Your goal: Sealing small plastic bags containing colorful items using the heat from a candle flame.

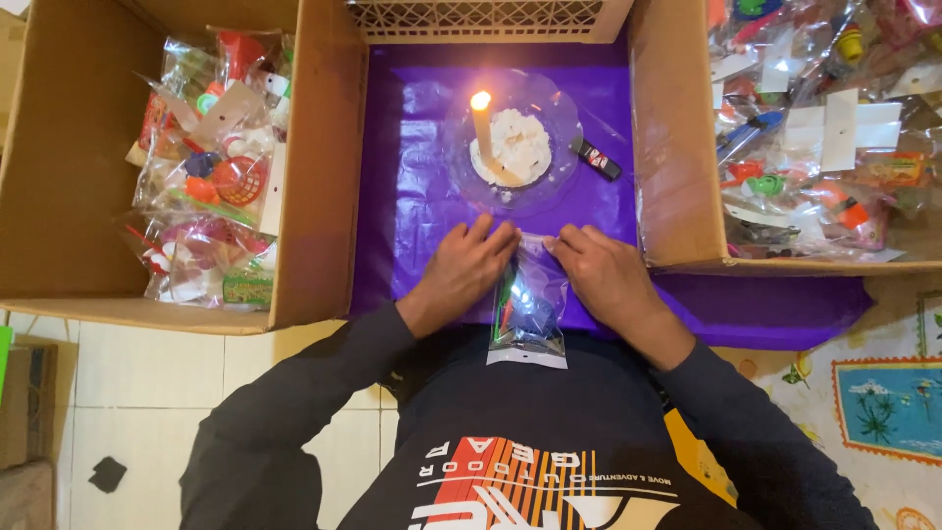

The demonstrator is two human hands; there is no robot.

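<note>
— What's in the containers on my feed?

— I see two open cardboard boxes flanking the work area. The left cardboard box point(78, 177) is part full: clear packets of small plastic toys point(211, 167) lie heaped against its right wall, red, orange, pink and green pieces with white card headers. The right cardboard box point(677, 137) is packed much fuller with the same sort of toy packets point(814, 128), spread across its whole floor. Between the boxes lies a purple sheet point(412, 196), and on it a clear glass dish point(559, 118) carrying a lit candle point(482, 128) standing in a mound of white wax point(520, 147). A small black lighter point(597, 158) lies just beside the dish, to its right.

— And the thing in hand?

— It's a small clear plastic bag point(530, 314), lying flat at the near edge of the purple sheet, straight in front of me and below the candle dish. Inside I make out dark blue, green and red pieces, too jumbled to name. A white card strip closes its near end, toward the body.

— The hands?

— My left hand point(461, 270) and right hand point(608, 275) both rest on the bag's far end, fingers curled down, each grip pinching the top edge of the bag from its own side, fingertips almost meeting over the middle.
</note>
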